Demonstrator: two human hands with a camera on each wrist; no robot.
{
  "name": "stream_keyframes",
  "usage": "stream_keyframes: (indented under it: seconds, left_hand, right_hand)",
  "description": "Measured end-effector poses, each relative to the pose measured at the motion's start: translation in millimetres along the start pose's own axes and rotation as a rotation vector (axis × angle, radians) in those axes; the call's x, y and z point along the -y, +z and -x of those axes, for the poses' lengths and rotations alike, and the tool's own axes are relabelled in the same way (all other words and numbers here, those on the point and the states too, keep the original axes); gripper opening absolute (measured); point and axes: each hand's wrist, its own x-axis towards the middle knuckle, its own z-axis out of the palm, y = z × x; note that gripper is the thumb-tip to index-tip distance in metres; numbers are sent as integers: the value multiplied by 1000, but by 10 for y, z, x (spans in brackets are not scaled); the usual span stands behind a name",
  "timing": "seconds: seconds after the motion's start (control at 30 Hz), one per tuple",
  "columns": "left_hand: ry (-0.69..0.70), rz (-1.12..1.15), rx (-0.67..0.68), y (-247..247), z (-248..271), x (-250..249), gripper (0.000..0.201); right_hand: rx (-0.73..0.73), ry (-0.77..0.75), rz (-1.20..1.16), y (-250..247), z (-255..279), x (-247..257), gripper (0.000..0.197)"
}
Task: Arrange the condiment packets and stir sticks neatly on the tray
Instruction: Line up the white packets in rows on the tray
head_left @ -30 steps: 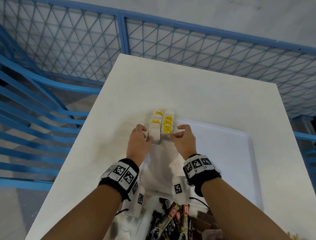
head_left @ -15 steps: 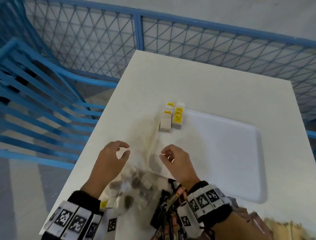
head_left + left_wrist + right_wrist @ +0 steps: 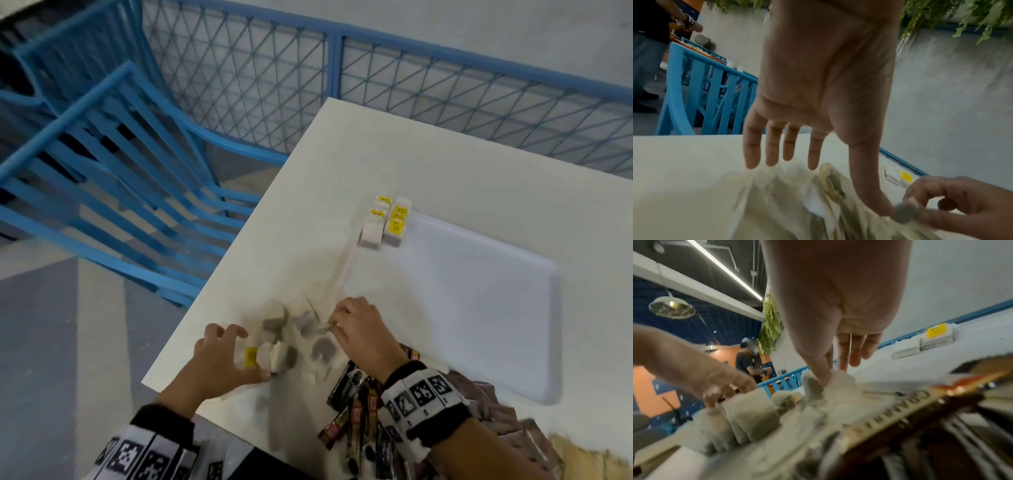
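Inspector: Position of the task items, taking the tray (image 3: 479, 291) as landmark?

Assessor: Two short rows of white packets with yellow labels (image 3: 385, 222) stand at the tray's far-left corner, touching each other. A loose heap of white tea-bag-like packets (image 3: 291, 339) lies on the table (image 3: 445, 154) just off the tray's near-left corner. Dark stick sachets (image 3: 352, 407) lie nearer the person than that corner, by the table edge. What may be wooden stir sticks shows at the frame's lower right, too blurred to confirm.

Inspector: State of the hands?

Assessor: The left hand (image 3: 219, 363) is spread, fingers straight over the heap, thumb tip touching it; it holds nothing. The right hand (image 3: 363, 335) has its thumb and forefinger closed on one packet from the heap, other fingers extended.

Inspector: Handling assessment?

Assessor: In my judgement the packets are very light, soft and limp, with thin paper walls that could crease or tear. A fine thread shows by the right fingers, so tags may snag neighbours. Best taken by the flat faces or a top edge, a few at once, squared between both hands. The sachets look stiffer and glossy, likely slippery; grip mid-length.
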Motion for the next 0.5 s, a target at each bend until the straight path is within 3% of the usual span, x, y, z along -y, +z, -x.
stream_keyframes:
  seconds: [0.13, 0.23, 0.33, 0.5]
  left_hand:
    - [-13, 146, -32, 76, 24, 41, 60]
    - [26, 214, -85, 84, 21, 63, 35]
    - [88, 263, -122, 84, 31, 67, 23]
    - [185, 366, -141, 102, 69, 58, 21]
  right_hand:
    - [16, 24, -240, -22, 71, 78, 24]
    - [165, -10, -272, -41, 128, 148, 28]
    - [327, -5, -184, 5, 148, 176, 30]
    - [348, -3, 63, 122, 98, 216, 29]
